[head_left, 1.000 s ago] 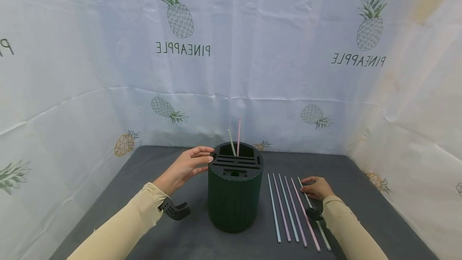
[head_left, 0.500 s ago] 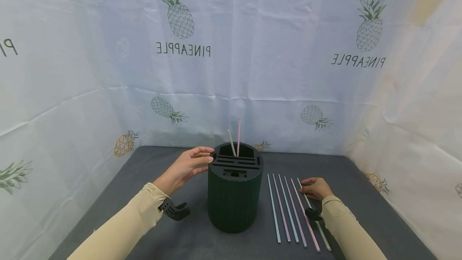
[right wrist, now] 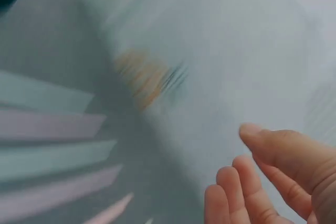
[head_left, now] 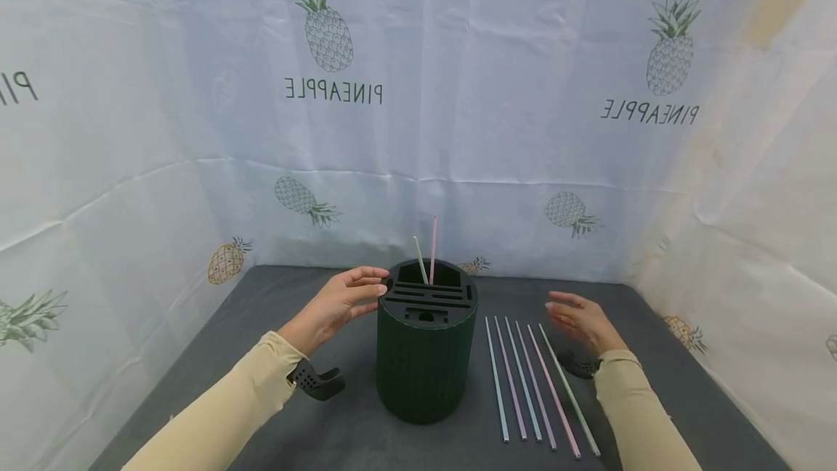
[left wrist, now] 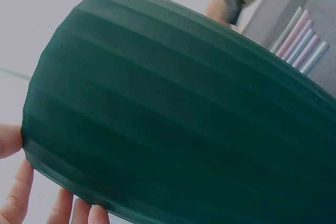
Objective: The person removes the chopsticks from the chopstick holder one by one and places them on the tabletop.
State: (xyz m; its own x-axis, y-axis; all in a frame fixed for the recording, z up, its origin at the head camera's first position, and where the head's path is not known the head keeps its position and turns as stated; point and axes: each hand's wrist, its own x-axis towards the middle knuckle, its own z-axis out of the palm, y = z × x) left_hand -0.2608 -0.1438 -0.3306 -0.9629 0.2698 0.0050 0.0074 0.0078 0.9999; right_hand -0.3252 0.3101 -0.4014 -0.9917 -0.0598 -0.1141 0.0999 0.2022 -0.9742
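A dark green round knife block [head_left: 425, 362] with a black slotted top stands mid-table. My left hand [head_left: 333, 304] touches its upper left side with thumb and fingers; in the left wrist view the fingertips [left wrist: 63, 203] lie along its edge. A light green chopstick [head_left: 421, 260] and a pink chopstick [head_left: 434, 249] lean in its rear compartment. Several pastel chopsticks lie side by side to its right, from a blue chopstick [head_left: 497, 380] to a light green chopstick [head_left: 570, 391]. My right hand [head_left: 585, 320] hovers beyond their far right end, holding nothing, fingers loosely extended.
The dark grey tabletop [head_left: 288, 413] meets a white pineapple-print cloth [head_left: 418, 93] at the back and both sides. Black straps with camera mounts [head_left: 317, 380] sit on both wrists.
My right hand has let go of the light green chopstick at the far right and lifted up and away from it. The left hand stays at the knife block.
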